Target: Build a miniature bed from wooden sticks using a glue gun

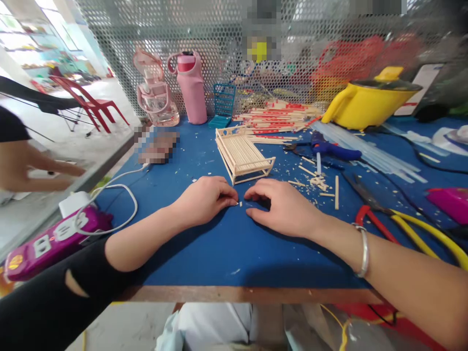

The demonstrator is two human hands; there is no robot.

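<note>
My left hand [206,201] rests on the blue tabletop with thumb and fingers pinched together; whatever lies between the tips is too small to make out. Facing it, my right hand [281,207] has its thumb and curled fingers apart, with nothing between them. A tiny pale wood chip [241,204] lies between the two hands. Just beyond them stands a miniature bed [244,152] made of thin wooden sticks, with slats, legs and low rails. Neither hand touches it. Farther right rests a blue glue gun [331,147], its nozzle near short stick offcuts [319,183].
Wooden chopsticks [278,117] lie heaped at the back, with clear glue sticks [369,146] to their right. Red-and-yellow-handled pliers [378,209] lie at right. A yellow pot [365,102], pink bottle [192,90] and teal holder [222,105] stand behind. Left is a purple power strip [54,239].
</note>
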